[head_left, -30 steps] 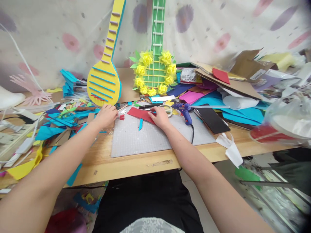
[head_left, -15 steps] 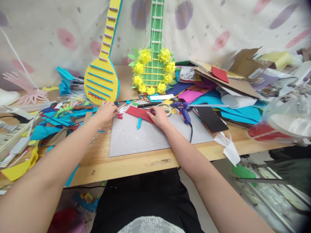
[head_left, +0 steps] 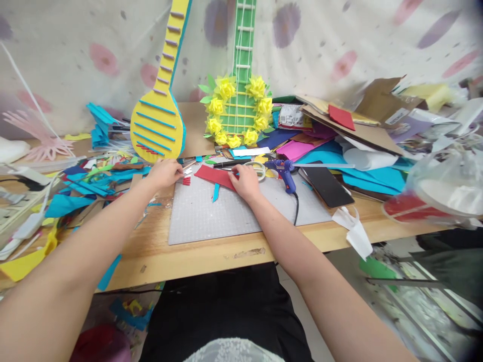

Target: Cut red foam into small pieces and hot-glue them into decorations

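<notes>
My left hand (head_left: 166,173) is at the mat's left edge, fingers curled and pinched together. What is between the fingertips is too small to make out. Just right of it lie short red rolled pieces (head_left: 186,181) and small white pieces (head_left: 187,171). On the grey cutting mat (head_left: 211,216), a red paper strip (head_left: 212,175) has its right end in my right hand (head_left: 246,181), whose fingers are bent over it. White-handled scissors (head_left: 261,171) lie right beside that hand, partly hidden. A narrow blue strip (head_left: 216,192) pokes out below the red paper.
Behind stand a yellow banjo-shaped craft piece (head_left: 156,125) and a green one (head_left: 241,108) ringed with yellow flowers. A blue glue gun (head_left: 286,175) and a phone (head_left: 329,186) lie right. Paper scraps (head_left: 85,186) crowd the left; cardboard (head_left: 354,130) and a plastic-covered tub (head_left: 415,201) stand farther right.
Both hands stay almost where they were. The red strip, the small pieces and the tools have not visibly moved.
</notes>
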Tool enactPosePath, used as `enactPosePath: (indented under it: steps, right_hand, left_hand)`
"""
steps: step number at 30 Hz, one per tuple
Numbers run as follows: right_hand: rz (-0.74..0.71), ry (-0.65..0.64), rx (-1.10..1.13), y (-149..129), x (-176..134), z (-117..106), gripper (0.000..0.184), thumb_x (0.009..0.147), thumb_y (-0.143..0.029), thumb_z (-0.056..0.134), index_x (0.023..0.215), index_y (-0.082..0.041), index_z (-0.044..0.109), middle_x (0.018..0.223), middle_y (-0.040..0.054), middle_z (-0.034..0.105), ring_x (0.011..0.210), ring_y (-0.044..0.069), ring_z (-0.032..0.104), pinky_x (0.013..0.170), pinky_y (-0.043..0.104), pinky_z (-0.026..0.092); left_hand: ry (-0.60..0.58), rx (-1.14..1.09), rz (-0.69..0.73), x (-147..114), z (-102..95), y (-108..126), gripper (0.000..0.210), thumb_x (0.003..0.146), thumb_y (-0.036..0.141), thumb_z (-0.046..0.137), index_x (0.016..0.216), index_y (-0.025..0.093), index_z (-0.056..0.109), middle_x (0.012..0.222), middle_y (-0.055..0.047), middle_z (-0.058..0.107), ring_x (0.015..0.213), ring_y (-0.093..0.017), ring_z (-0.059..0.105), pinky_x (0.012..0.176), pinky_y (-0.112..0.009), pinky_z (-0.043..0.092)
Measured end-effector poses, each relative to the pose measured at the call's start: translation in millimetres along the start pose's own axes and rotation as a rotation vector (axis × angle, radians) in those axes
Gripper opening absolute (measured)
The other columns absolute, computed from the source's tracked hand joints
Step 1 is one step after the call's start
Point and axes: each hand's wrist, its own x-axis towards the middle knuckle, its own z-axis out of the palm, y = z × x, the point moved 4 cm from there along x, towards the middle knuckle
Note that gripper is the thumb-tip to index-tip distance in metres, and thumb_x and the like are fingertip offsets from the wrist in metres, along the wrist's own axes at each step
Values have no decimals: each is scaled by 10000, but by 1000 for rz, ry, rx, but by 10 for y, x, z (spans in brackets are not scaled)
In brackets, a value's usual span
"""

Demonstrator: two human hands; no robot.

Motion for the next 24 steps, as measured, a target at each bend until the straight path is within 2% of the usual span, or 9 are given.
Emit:
enactPosePath:
  steps: [5,9,12,15,18,20,22,24]
  right_hand:
    - [-4,-7,-12,2,-4,-5,237,850,-354,465,924,-182,609,950,99,646,920,266,519,802,384,374]
    - [-4,-8,-12,17,-4,0,231,843,-345,472,928,-179,609,947,100,647,911,267,529,788,381,384]
    - [-8,5,-9,33,2,6,231,840,-342,476,936,-177,606,944,100,645,908,265,536,793,378,393]
    - [-17,10,-1,23,14,16,236,840,-339,472,955,-175,597,949,110,639,911,265,542,805,385,400]
    - [-10,-30,-4,-29,33,39,262,827,-337,492,1011,-171,577,978,121,625,937,275,549,813,395,409]
    - [2,-71,-5,-79,53,54,319,806,-328,522,1077,-161,550,1026,133,602,963,280,551,816,393,419]
    - [4,-110,-12,-131,86,57,380,785,-312,553,1127,-149,526,1084,151,572,997,284,546,835,389,423]
    - [6,-160,-22,-170,138,42,417,773,-301,571,1154,-141,513,1120,167,554,1023,292,542,851,392,426]
  left_hand:
    - [-62,19,29,18,32,9,171,749,286,523,813,233,673,938,-67,652,958,-243,567,804,-345,375]
    - [-83,62,28,22,80,18,204,787,275,472,819,190,654,943,-117,643,970,-279,568,811,-378,377]
    - [-6,22,-53,-5,2,7,231,821,245,412,858,155,622,947,-156,640,967,-302,572,825,-411,373]
    - [129,-128,-258,-67,-146,-21,207,833,239,404,894,161,585,911,-147,646,923,-292,587,815,-419,385]
    - [327,-480,-443,-148,-207,42,130,815,258,466,899,194,541,857,-88,646,851,-238,598,763,-380,427]
    - [429,-891,-518,-186,-125,154,91,802,233,494,885,201,514,784,-42,632,748,-172,601,696,-319,456]
    - [429,-1362,-588,-205,39,306,83,785,220,528,855,191,493,727,-17,610,617,-118,578,598,-265,461]
    - [388,-1706,-605,-216,172,457,111,753,190,584,822,178,498,704,-5,603,549,-79,546,545,-223,455]
